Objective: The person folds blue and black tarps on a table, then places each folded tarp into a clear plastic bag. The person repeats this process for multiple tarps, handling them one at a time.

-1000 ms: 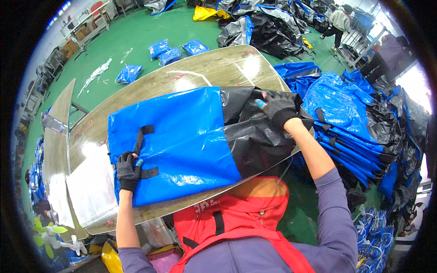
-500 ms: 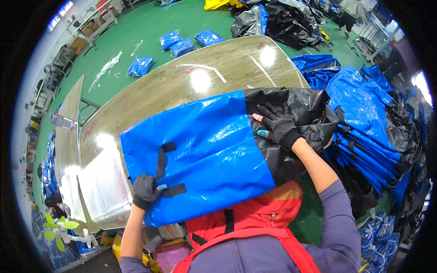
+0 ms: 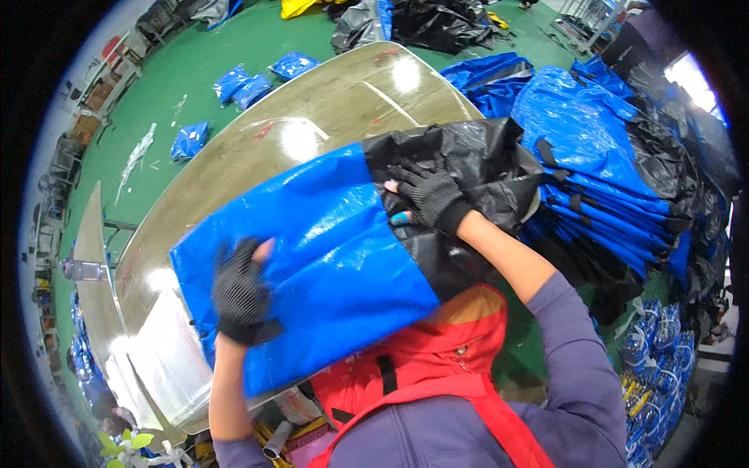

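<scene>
A folded tarp cover [image 3: 328, 234], blue with a black end [image 3: 460, 257], lies across the table in front of me. My right hand [image 3: 427, 195], in a dark knit glove with bare thumb and fingertip, rests flat with spread fingers on the black part. My left hand [image 3: 240, 292], gloved alike and blurred by motion, is over the left part of the blue cloth with its thumb apart from its fingers. It appears to hold nothing. A black strap end [image 3: 269, 331] shows by its wrist; the rest of the strapping is hidden under the hand.
The wood-patterned table [image 3: 257, 156] has clear film [image 3: 168, 343] on its left. Blue and black covers [image 3: 593, 148] are heaped at my right, above bundled blue packs [image 3: 659, 374]. Several blue packets [image 3: 189, 140] lie on the green floor. A small green-bladed fan [image 3: 125, 448] stands lower left.
My left hand has moved up off the cover's lower left edge and now covers the straps. My right hand stays on the black part. The whole view has shifted.
</scene>
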`<state>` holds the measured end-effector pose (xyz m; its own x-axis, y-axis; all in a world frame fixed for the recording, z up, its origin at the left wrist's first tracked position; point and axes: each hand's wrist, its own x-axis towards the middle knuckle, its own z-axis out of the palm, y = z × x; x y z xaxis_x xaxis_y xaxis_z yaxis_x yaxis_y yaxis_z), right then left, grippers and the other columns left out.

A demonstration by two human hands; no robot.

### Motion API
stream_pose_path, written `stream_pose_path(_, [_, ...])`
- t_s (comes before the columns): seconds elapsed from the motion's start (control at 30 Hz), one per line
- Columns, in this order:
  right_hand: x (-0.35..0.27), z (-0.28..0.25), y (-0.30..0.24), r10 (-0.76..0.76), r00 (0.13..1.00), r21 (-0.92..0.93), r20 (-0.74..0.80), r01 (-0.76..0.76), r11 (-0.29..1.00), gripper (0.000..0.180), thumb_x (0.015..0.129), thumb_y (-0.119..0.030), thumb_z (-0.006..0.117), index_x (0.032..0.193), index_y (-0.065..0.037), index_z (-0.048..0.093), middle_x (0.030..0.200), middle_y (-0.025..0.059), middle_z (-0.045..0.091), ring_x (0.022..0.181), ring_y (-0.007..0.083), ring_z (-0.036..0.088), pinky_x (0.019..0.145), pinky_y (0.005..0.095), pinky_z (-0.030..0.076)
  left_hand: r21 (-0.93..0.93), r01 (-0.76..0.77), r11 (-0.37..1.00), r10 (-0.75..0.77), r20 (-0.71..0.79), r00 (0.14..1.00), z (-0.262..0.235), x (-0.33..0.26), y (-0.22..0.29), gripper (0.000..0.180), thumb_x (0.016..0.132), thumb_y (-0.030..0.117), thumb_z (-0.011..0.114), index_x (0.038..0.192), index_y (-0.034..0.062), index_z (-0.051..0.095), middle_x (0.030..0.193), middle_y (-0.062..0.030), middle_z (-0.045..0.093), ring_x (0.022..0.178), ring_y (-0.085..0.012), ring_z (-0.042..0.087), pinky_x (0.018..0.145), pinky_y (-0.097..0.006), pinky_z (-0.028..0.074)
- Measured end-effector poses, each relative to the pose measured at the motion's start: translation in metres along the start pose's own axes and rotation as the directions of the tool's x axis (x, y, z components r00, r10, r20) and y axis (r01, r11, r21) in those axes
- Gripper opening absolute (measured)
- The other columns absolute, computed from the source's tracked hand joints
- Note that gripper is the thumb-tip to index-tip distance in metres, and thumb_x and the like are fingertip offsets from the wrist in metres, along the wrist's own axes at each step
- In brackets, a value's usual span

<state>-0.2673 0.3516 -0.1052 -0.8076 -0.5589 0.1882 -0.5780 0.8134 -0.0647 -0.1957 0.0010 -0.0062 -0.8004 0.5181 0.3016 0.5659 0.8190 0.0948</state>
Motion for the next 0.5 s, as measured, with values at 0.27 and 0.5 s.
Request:
stream_pose_path(0.27, [-0.111, -0.085, -0.049, -0.032, 0.985, 0.121, -0.168, 0.052, 0.991, 0.056, 0.076, -0.041, 0.064, 0.124, -0.013, 0.058, 0.124, 0.0169, 0.057, 0.116, 0.0348, 0.051, 0.106, 0.0549, 0.03, -0.187, -0.405, 0.895, 0.434, 0.16, 0.887, 0.144, 0.062, 0.062, 0.05, 0.09, 0.044, 0.048, 0.137, 0.0272, 0.048, 0.149, -0.0119, 0.037, 0.138, -0.0409, 0.03, 0.112, -0.062, 0.014])
stream_pose_path(0.5, [-0.111, -0.126, -0.037, -0.1, 0.925, -0.07, -0.366, 0.08, 0.994, 0.035, 0.085, -0.038, 0.059, 0.09, -0.006, 0.07, 0.089, 0.0153, 0.068, 0.086, 0.0359, 0.065, 0.09, 0.0514, 0.047, -0.369, -0.581, 0.725, 0.687, 0.33, 0.647, 0.106, 0.042, 0.076, 0.052, 0.094, 0.041, 0.045, 0.137, 0.0134, 0.049, 0.142, -0.0167, 0.046, 0.134, -0.0352, 0.038, 0.112, -0.054, 0.023])
